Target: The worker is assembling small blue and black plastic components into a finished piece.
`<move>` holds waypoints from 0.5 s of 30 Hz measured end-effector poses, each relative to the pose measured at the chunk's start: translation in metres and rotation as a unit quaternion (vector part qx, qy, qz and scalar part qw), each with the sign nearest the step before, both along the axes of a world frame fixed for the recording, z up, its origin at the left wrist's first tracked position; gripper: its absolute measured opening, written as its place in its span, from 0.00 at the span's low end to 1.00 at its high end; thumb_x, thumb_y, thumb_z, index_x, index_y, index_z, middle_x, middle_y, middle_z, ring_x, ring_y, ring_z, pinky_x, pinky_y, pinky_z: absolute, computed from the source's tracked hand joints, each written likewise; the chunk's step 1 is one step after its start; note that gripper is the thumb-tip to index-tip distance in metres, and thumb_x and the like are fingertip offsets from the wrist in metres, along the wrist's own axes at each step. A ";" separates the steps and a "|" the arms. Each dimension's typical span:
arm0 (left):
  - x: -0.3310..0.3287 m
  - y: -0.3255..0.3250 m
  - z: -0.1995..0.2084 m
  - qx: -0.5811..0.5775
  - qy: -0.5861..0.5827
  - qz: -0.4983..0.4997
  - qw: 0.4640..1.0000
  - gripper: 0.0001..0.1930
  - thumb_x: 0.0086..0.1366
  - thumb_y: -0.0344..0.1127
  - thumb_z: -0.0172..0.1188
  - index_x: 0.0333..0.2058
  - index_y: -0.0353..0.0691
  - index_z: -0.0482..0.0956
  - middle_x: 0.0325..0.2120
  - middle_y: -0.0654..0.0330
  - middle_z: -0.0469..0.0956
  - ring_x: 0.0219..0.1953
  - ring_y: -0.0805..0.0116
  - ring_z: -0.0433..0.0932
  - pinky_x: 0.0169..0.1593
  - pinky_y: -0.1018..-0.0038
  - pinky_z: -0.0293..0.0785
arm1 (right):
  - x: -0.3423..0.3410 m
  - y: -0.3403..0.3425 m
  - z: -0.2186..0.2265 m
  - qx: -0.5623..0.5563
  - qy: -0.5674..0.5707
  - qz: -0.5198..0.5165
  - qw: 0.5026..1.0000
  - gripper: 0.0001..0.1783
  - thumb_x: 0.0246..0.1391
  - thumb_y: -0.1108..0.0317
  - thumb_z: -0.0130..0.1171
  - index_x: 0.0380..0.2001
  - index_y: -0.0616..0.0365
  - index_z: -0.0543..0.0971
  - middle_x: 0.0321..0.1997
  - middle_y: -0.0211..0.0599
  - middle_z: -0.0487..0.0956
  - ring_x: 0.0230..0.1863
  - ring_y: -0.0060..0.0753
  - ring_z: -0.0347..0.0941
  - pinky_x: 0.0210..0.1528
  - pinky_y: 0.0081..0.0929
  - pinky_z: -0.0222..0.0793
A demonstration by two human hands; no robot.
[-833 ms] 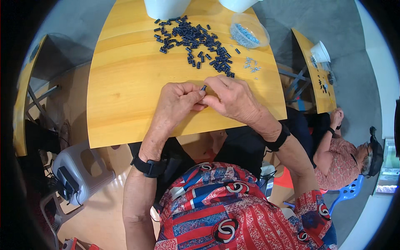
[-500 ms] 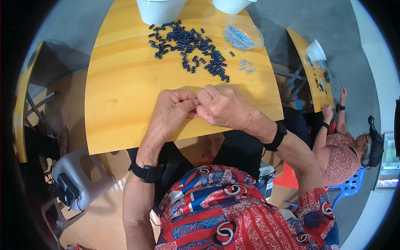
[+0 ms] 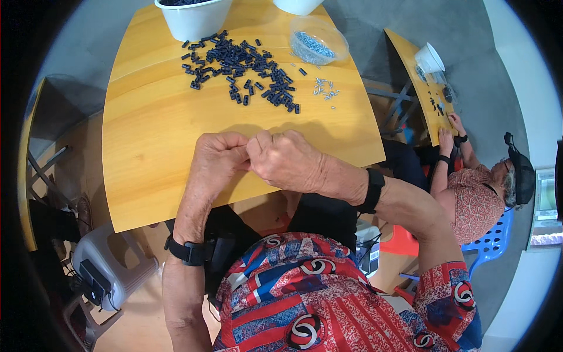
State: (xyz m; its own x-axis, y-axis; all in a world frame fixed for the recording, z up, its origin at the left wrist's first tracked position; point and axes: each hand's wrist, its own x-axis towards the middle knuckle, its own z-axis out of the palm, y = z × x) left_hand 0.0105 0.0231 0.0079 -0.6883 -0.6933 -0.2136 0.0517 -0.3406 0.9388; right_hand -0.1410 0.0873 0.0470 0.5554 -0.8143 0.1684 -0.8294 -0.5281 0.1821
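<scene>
My left hand point(image 3: 218, 159) and my right hand point(image 3: 282, 159) meet above the near part of the yellow wooden table point(image 3: 152, 146). Both are closed, fingertips pinched together. Whatever sits between them is hidden by the fingers. Beyond the hands spreads a loose pile of small black plastic pieces point(image 3: 237, 61), oblong in shape. To its right lie several small silvery metal pieces point(image 3: 325, 89), looking like screws or pins. A clear round tub point(image 3: 319, 38) behind them holds many more of these metal pieces.
A white bucket point(image 3: 196, 20) with black pieces inside stands at the far left of the table, and another white container point(image 3: 298, 4) at the far edge. A grey plastic stool point(image 3: 111, 258) is at lower left. On the right, a co-worker point(image 3: 475, 199) sits at another table point(image 3: 404, 58).
My view has shifted, so the table sits further left in the picture. Both hands stay pinched together. The co-worker's raised hand has come down to the other table.
</scene>
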 end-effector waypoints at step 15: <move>-0.008 0.008 0.004 -0.036 -0.029 0.035 0.998 0.07 0.61 0.27 0.58 0.30 0.28 0.81 0.23 0.60 0.80 0.26 0.76 0.77 0.33 0.80 0.75 | -0.008 0.013 -0.004 -0.031 -0.144 -0.110 0.983 0.11 0.43 0.67 0.59 0.26 0.62 0.70 0.24 0.38 0.70 0.21 0.33 0.73 0.21 0.30 0.72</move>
